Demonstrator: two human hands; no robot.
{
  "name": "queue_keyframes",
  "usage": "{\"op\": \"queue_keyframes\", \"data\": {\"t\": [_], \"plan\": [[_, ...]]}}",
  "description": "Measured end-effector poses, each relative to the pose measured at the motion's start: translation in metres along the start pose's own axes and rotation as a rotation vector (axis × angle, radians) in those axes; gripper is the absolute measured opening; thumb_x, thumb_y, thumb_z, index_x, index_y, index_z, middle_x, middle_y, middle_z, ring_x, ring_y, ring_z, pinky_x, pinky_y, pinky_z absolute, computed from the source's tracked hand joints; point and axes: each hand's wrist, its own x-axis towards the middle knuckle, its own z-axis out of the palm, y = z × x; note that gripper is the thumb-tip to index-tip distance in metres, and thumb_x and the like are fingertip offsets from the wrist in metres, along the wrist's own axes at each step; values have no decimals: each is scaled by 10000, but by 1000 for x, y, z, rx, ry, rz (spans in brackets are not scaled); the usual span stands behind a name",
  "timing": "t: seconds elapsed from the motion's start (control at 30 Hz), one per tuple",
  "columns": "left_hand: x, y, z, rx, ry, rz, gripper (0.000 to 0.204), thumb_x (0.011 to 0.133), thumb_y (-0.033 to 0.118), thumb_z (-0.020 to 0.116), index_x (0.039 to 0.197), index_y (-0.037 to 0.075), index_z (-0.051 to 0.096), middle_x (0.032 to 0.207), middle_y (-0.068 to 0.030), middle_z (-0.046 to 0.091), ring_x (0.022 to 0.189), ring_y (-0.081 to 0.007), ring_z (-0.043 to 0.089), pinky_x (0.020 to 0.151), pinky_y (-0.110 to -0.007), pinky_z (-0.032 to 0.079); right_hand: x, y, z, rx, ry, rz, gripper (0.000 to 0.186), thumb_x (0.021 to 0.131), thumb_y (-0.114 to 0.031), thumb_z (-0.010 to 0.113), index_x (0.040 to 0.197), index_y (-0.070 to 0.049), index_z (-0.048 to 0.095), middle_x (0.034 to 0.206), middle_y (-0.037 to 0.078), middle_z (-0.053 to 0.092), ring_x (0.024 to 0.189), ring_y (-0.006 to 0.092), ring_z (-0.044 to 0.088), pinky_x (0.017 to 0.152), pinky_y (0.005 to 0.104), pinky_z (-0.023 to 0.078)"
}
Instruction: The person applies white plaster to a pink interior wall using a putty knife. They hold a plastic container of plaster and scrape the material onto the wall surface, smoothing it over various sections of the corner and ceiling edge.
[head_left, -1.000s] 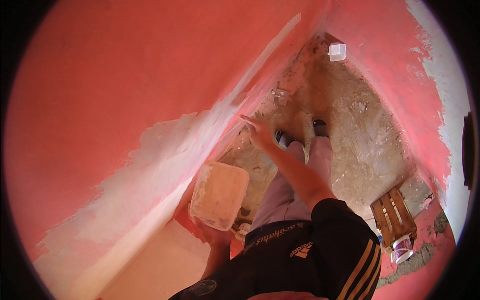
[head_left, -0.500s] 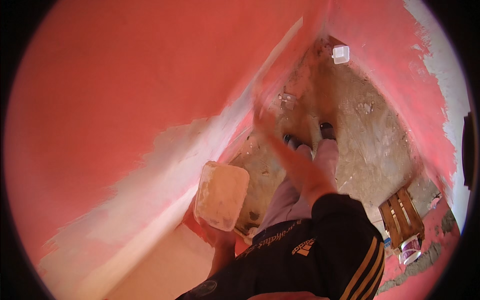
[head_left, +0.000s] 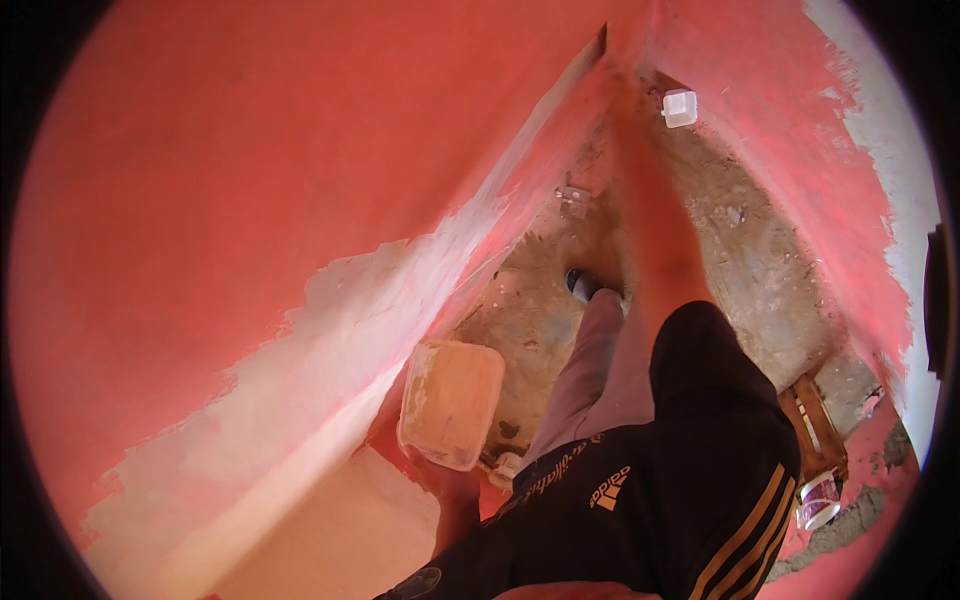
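Plastic tub (head_left: pixel 452 403) sits gripped in the left hand (head_left: pixel 442 476)

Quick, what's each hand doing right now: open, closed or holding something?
Left hand: holding a pale rectangular plastic tub.
Right hand: blurred near the red painted wall; grip cannot be told.

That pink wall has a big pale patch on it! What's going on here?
A person's left hand holds a boxy tub beside the pink wall. The right hand is stretched out toward the far corner, too blurred to see its grip. A thin dark edge shows just beyond it, at the far end of the pale patch. A small white container is near that corner.
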Motion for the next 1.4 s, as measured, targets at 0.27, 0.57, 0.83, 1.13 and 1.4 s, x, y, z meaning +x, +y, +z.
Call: {"op": "queue_keyframes", "data": {"t": [0.27,0.57,0.83,1.13,1.4], "plan": [[-10,21,9,130,-5,114,662,884,210,720,1415,23,372,1374,-127,467,1265,-226,484,1051,-387,417,-180,101,-39,-170,-334,-91,202,992,-97,511,1019,-31,700,906,111,684,896,205,640,787,360,498],[-22,8,38,-472,110,-103,734,880,209,714,1477,44,321,1403,-131,460,1288,-248,472,1089,-385,380,67,32,17,128,-37,-35,314,997,-161,528,1283,-35,555,1154,105,553,1037,220,528,869,336,423],[-32,42,61,268,8,102,762,883,234,705,1503,63,295,1423,-113,445,1316,-233,441,1099,-386,366,-113,81,-14,196,-459,86,263,984,-111,553,1216,-35,648,1086,50,648,1011,161,594,903,316,474],[-38,66,126,-81,171,-124,807,840,241,756,1485,26,323,1439,-130,408,1343,-249,412,1111,-391,339,20,24,30,74,-162,-143,309,989,-134,576,1282,-51,625,1061,41,653,950,122,594,843,273,481],[-32,88,153,-82,65,-59,724,837,211,753,1427,16,383,1364,-114,423,1294,-248,434,1080,-395,369,19,79,-58,-12,-89,-80,324,970,-126,613,1276,-21,644,929,5,662,843,82,571,737,238,473]]}}
